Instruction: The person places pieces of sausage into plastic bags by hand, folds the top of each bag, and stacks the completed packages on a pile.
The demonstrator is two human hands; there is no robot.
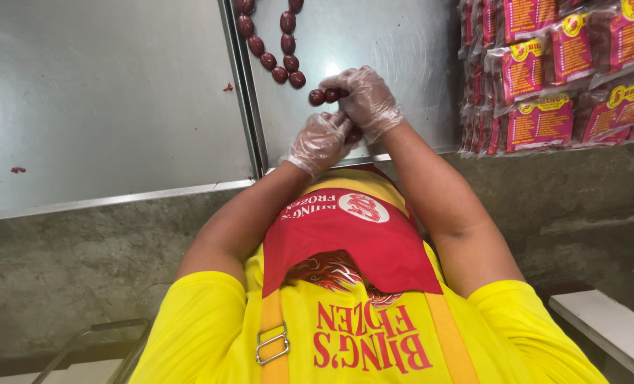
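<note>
In the head view, your left hand (322, 142) has its grip curled shut around the near end of a string of dark red sausage links (329, 94). Your right hand (365, 99) pinches the same string just above it, both in thin clear gloves. A longer string of links (268, 44) lies in a loop on the steel bench (103, 99). Stacked pink-labelled packets (551, 71) sit at the right, with a concrete floor below.
</note>
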